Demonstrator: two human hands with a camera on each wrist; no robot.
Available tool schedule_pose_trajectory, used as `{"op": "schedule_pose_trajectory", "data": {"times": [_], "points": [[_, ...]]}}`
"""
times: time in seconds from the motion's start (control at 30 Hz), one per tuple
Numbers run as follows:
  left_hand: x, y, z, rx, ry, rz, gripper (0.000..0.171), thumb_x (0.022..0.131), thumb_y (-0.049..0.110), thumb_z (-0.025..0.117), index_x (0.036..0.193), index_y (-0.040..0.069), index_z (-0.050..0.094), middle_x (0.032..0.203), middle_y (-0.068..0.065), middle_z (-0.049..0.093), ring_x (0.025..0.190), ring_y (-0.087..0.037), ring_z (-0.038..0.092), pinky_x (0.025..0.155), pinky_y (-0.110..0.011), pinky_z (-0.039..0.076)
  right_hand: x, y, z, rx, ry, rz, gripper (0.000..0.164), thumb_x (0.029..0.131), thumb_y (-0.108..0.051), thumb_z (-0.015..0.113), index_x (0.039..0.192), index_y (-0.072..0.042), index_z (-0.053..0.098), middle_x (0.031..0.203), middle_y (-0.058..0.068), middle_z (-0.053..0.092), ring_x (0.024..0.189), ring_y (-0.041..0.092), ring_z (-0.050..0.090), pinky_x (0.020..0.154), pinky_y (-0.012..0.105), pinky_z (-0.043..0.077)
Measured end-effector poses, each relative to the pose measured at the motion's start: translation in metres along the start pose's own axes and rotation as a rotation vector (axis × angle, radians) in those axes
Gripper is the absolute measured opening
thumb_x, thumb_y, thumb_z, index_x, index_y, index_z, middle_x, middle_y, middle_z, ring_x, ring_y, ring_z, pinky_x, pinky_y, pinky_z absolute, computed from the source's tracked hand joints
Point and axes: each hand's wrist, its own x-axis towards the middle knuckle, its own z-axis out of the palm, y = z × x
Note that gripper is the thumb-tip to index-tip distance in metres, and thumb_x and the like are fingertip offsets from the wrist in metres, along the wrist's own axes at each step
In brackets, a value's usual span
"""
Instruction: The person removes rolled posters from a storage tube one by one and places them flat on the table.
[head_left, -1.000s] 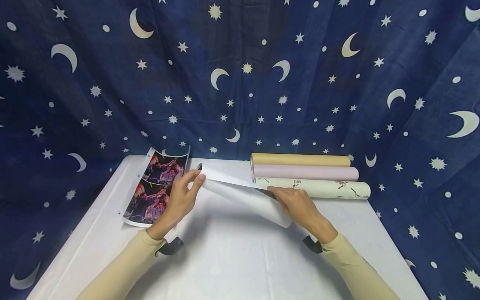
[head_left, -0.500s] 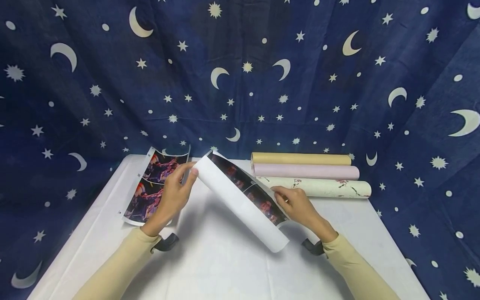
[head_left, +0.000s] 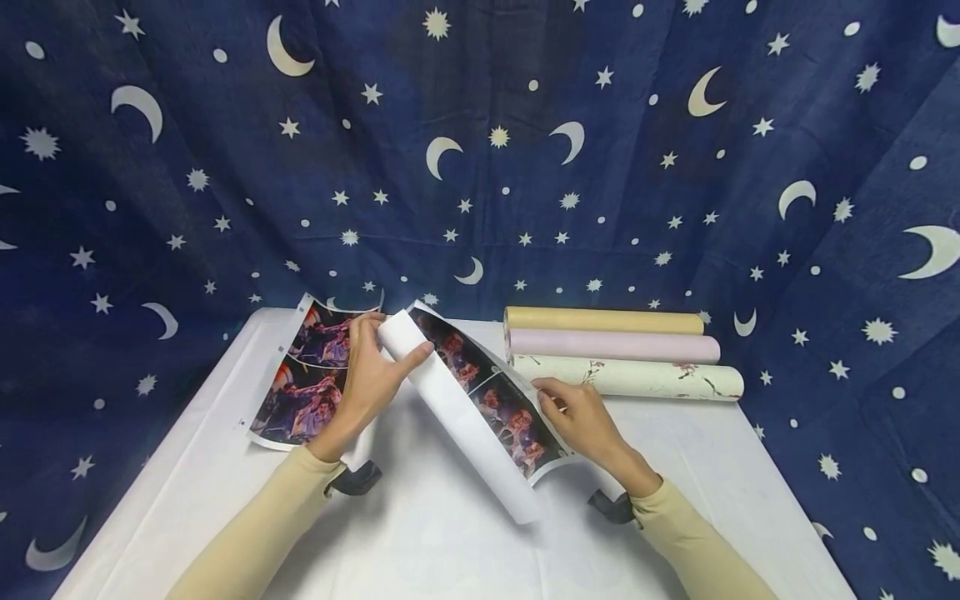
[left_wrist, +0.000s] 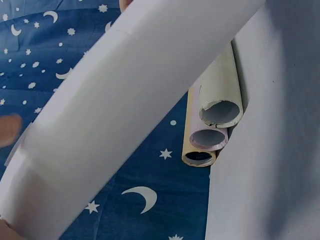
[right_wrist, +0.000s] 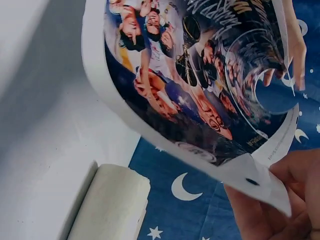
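A partly rolled poster [head_left: 517,425] is held in the air over the table, its printed side a group of people on a dark ground and its back white. My left hand [head_left: 375,367] grips the rolled, white-backed part near its far end, thumb across the roll and fingers behind. With thumb and fingers my right hand [head_left: 581,417] pinches the poster's opposite edge, close to a corner. In the right wrist view the right hand's fingers [right_wrist: 295,185] hold the white margin, and the printed sheet [right_wrist: 165,75] curves away into the curl. The white back [left_wrist: 115,100] fills much of the left wrist view.
A flatter printed sheet [head_left: 300,400] with curled edges lies at the back left of the white table [head_left: 450,558]. Back right lie a yellow roll [head_left: 600,320], a pink roll [head_left: 615,345] and a floral roll [head_left: 630,377]. A starry blue cloth [head_left: 480,167] hangs behind.
The poster has turned so its printed side shows and its near end has swung down and left. The left hand has shifted its grip, its thumb now across the roll.
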Motion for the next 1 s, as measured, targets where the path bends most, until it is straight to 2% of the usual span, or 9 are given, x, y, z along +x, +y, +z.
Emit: {"op": "schedule_pose_trajectory", "data": {"times": [0.1,0.2,0.3,0.4,0.47,0.53,0.63,0.83,1.0], "points": [[0.002,-0.002,0.002,-0.026,0.012,-0.027,0.078,0.073,0.023,0.085,0.132,-0.001,0.04,0.141,-0.016,0.033,0.134,-0.033,0.039,0.109,-0.053,0.041,-0.001,-0.002,0.0,0.006,0.007,0.008,0.021,0.093,-0.003,0.061,0.111,-0.002,0.071,0.094,0.016,0.076,0.07,0.022,0.075,0.063,0.026,0.06],[0.003,-0.007,0.003,-0.081,0.027,0.009,0.079,0.074,0.014,0.083,0.137,0.003,0.036,0.145,-0.015,0.028,0.138,-0.034,0.035,0.11,-0.055,0.04,-0.003,-0.003,0.0,0.017,0.021,0.013,0.021,0.093,-0.002,0.061,0.111,-0.002,0.071,0.095,0.015,0.076,0.071,0.022,0.075,0.063,0.025,0.059],[0.001,-0.012,0.004,-0.093,0.047,0.142,0.08,0.077,0.004,0.078,0.144,0.007,0.036,0.152,-0.014,0.02,0.143,-0.034,0.03,0.115,-0.056,0.033,-0.004,-0.003,0.0,0.029,0.037,0.01,0.02,0.093,-0.001,0.06,0.11,-0.001,0.071,0.096,0.016,0.076,0.073,0.023,0.075,0.063,0.024,0.059],[-0.001,-0.014,0.006,-0.045,0.061,0.295,0.061,0.082,-0.001,0.069,0.14,0.01,0.051,0.159,-0.013,0.014,0.146,-0.034,0.023,0.119,-0.057,0.024,-0.004,-0.004,-0.001,0.044,0.054,0.009,0.02,0.093,0.0,0.06,0.11,0.0,0.071,0.097,0.017,0.076,0.074,0.024,0.075,0.063,0.023,0.059],[-0.002,-0.014,0.007,0.001,0.055,0.336,0.045,0.087,0.002,0.065,0.132,0.011,0.061,0.161,-0.01,0.014,0.148,-0.032,0.02,0.119,-0.058,0.022,-0.004,-0.005,-0.001,0.057,0.063,0.015,0.02,0.093,0.0,0.06,0.11,0.001,0.07,0.096,0.018,0.075,0.073,0.024,0.075,0.063,0.023,0.059],[-0.004,-0.012,0.008,0.029,0.028,0.313,0.033,0.092,0.009,0.062,0.125,0.012,0.066,0.163,-0.005,0.014,0.149,-0.031,0.016,0.118,-0.06,0.018,-0.004,-0.006,0.0,0.074,0.067,0.021,0.02,0.093,0.0,0.06,0.11,0.002,0.07,0.096,0.018,0.075,0.073,0.024,0.075,0.063,0.023,0.059],[-0.006,-0.01,0.011,0.076,-0.029,0.235,0.036,0.092,0.024,0.065,0.126,0.013,0.063,0.164,-0.002,0.013,0.151,-0.032,0.016,0.117,-0.061,0.021,-0.005,-0.007,0.001,0.101,0.071,0.034,0.02,0.092,0.001,0.061,0.11,0.002,0.07,0.096,0.019,0.075,0.073,0.024,0.075,0.063,0.021,0.059],[-0.011,-0.008,0.022,0.2,-0.152,0.124,0.083,0.075,0.044,0.081,0.143,0.013,0.045,0.165,-0.007,0.008,0.15,-0.039,0.018,0.115,-0.059,0.029,-0.007,-0.009,0.006,0.116,0.092,0.03,0.02,0.091,0.002,0.062,0.109,0.003,0.07,0.097,0.02,0.075,0.073,0.023,0.074,0.063,0.02,0.058],[-0.014,-0.01,0.03,0.249,-0.204,0.051,0.108,0.067,0.043,0.086,0.154,0.016,0.028,0.166,-0.007,0.0,0.147,-0.041,0.026,0.112,-0.055,0.037,-0.008,-0.01,0.008,0.115,0.111,0.02,0.021,0.09,0.002,0.062,0.109,0.003,0.07,0.095,0.019,0.075,0.07,0.02,0.073,0.061,0.02,0.058]]}}
